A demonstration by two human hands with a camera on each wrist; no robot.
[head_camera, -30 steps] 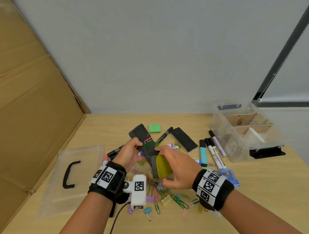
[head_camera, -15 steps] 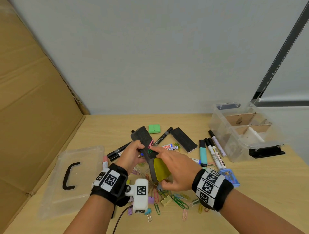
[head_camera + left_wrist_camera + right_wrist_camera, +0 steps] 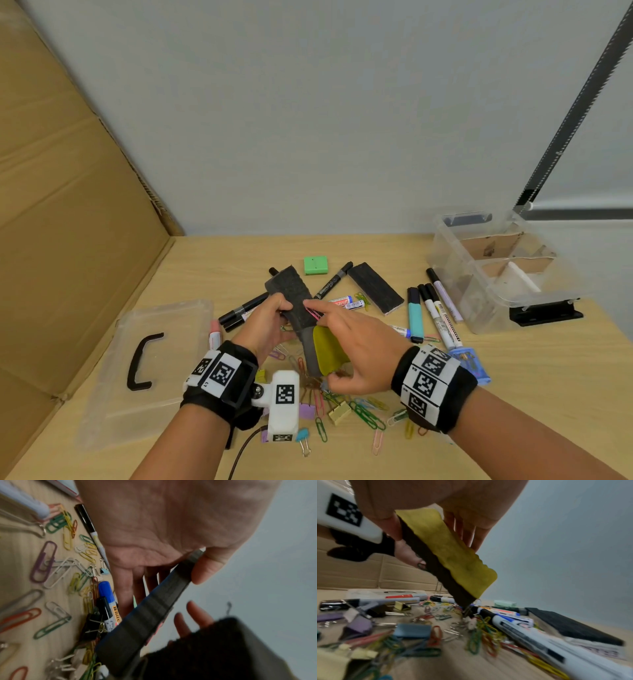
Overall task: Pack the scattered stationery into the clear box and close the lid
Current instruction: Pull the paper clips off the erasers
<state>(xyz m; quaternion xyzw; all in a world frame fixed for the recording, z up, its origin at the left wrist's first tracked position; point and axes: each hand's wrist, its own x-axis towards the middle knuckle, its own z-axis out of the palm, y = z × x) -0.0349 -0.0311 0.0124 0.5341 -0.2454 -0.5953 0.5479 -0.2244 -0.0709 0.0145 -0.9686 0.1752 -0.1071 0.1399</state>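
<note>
Dark felt faces up on the whiteboard eraser, gripped in the left hand above the worktop, thumb on top and fingers curled beneath. Over the last second the right hand has slid its index finger up the felt onto the pink and green paper clips lying there, while its thumb and other fingers pinch the eraser's lower, yellow spongy end. The clips look about to be picked off, so the eraser is not yet packed. Translucent and rigid, the clear box with cardboard dividers stands well apart at right; its flat lid with black handle lies at left. Wire paper clips, folded binder clips and smooth-barrelled markers remain scattered between them.
</note>
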